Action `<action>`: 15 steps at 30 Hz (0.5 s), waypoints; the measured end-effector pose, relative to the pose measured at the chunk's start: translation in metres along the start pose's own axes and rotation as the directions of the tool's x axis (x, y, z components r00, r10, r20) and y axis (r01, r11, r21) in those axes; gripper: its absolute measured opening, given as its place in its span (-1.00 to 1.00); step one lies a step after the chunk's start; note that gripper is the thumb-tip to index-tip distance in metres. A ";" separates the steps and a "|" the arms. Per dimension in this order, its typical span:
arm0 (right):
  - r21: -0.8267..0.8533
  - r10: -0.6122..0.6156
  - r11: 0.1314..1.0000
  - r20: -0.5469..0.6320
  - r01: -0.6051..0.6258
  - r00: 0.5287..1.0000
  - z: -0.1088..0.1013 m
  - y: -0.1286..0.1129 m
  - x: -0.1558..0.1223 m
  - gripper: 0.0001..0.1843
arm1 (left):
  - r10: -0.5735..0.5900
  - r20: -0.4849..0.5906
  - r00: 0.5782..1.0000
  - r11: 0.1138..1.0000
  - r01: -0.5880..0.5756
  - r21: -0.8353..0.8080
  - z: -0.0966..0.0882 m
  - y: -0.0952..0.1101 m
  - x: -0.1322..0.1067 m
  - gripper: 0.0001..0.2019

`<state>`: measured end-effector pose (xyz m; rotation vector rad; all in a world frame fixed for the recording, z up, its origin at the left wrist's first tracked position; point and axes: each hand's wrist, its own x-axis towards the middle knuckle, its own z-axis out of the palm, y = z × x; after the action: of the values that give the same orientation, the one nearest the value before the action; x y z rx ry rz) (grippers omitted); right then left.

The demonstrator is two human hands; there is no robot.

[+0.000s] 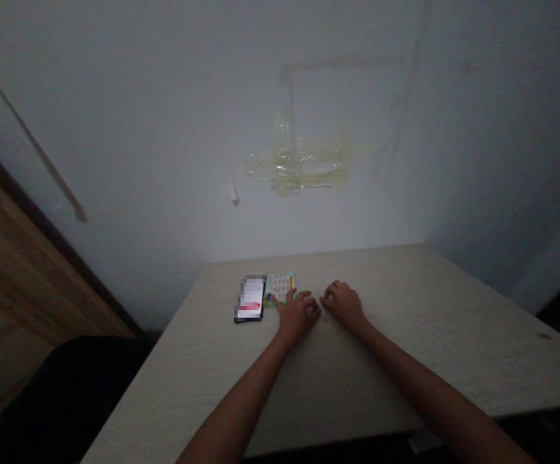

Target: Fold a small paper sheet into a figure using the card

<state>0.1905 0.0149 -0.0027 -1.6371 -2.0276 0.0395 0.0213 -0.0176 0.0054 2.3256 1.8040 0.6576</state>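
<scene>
My left hand [299, 314] rests palm down on the table, its outer fingers spread over the lower edge of a printed card or booklet [281, 281]. Its thumb and forefinger curl close together at the right side. Opposite it, my right hand [346, 303] is bent inward with fingertips drawn together, close to the tabletop. Between the two hands lies a tiny pale, thin piece [323, 316], too small to name. Whatever the fingertips pinch is too small to make out. Left of the card, a phone [251, 298] with a lit, partly blurred screen lies face up.
The pale wooden table [429, 335] meets a white wall [164, 161] at its back edge. Peeling clear tape [299, 167] sticks to the wall. A dark rounded object [81, 386] and wooden panelling [4, 258] stand at the left.
</scene>
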 end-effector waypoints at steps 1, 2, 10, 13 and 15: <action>-0.005 0.012 1.000 0.005 -0.012 1.000 0.001 -0.001 0.002 -0.85 | -0.001 0.000 1.000 1.000 0.001 -0.007 0.000 0.000 0.000 -0.86; -0.007 0.027 1.000 0.008 -0.027 1.000 0.003 -0.001 0.003 -0.86 | 0.000 -0.002 1.000 1.000 0.000 -0.013 -0.001 0.000 -0.001 -0.85; 0.140 0.000 0.990 0.027 -0.003 1.000 0.007 0.011 0.006 -0.88 | 0.026 -0.065 0.998 0.999 -0.024 0.032 0.000 0.000 -0.006 -0.82; 0.185 -0.049 0.982 0.023 0.044 0.999 0.005 0.012 0.004 -0.86 | 0.000 -0.081 0.997 0.999 0.003 0.044 -0.001 -0.001 -0.005 -0.83; 0.202 -0.081 0.977 0.028 0.074 0.996 0.004 0.010 0.002 -0.86 | -0.009 -0.079 0.997 0.999 0.013 0.047 -0.001 -0.002 -0.004 -0.83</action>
<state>0.1979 0.0210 -0.0085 -1.4410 -2.0397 0.2397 0.0184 -0.0215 0.0048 2.3497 1.8847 0.7222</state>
